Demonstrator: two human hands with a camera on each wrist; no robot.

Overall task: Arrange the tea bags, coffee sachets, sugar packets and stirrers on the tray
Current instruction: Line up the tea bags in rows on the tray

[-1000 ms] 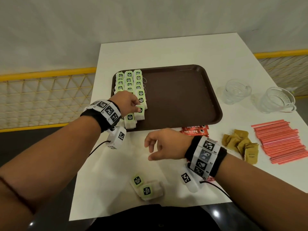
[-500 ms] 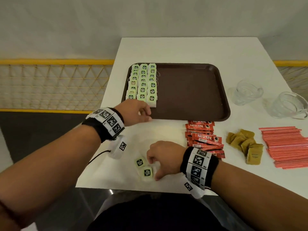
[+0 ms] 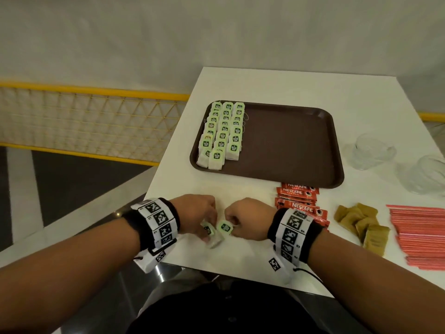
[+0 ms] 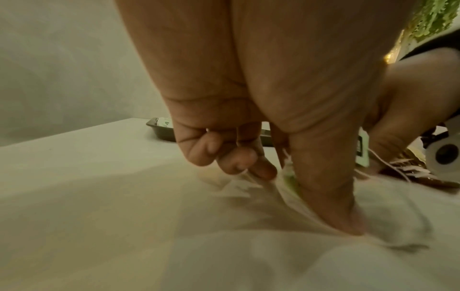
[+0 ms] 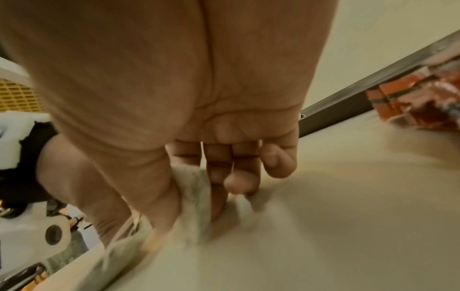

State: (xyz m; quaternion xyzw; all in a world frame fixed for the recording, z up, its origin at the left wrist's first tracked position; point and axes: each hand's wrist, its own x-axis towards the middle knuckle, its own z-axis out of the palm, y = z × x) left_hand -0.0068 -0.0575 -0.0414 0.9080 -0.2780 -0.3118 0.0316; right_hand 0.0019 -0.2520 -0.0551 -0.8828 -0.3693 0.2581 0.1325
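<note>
At the table's near edge (image 3: 240,266), each hand pinches a green-tagged tea bag.

Open brown floor across right two-thirds of dark brown plastic tray (image 3: 289,145); left strip blocked by green-labelled tea bag rows (image 3: 222,133). Red coffee sachets (image 3: 298,198) crowding near rim.

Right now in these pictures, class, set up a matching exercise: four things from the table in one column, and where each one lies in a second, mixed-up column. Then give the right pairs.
Things
1. rows of tea bags
2. coffee sachets
3. stirrers
4. glass cups

Places
A. on the table at the tray's near edge
B. at the table's far right, near side
C. on the tray's left part
D. on the table, right of the tray

Pairs: 1-C, 2-A, 3-B, 4-D
</note>
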